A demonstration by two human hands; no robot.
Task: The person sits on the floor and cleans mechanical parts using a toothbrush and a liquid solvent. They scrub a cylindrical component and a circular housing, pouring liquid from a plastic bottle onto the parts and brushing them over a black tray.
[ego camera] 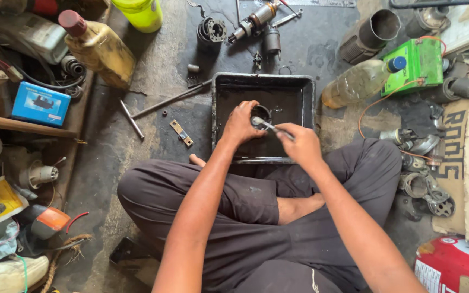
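I sit cross-legged on the floor behind a black rectangular metal tray [221, 108] with dark liquid in it. My left hand [238, 123] grips a small dark cup-shaped metal part [260, 114] over the tray. My right hand [301, 143] holds a thin metal tool [267, 125], probably a brush, whose tip reaches into the part's opening.
Motor parts [256, 21] lie beyond the tray. A T-handle tool [131, 119] and a small brass plate [182, 133] lie to the left. A clear bottle [356, 82], a green battery [416, 62] and a finned cylinder [370, 35] sit to the right. Yellow jugs [101, 49] stand at upper left.
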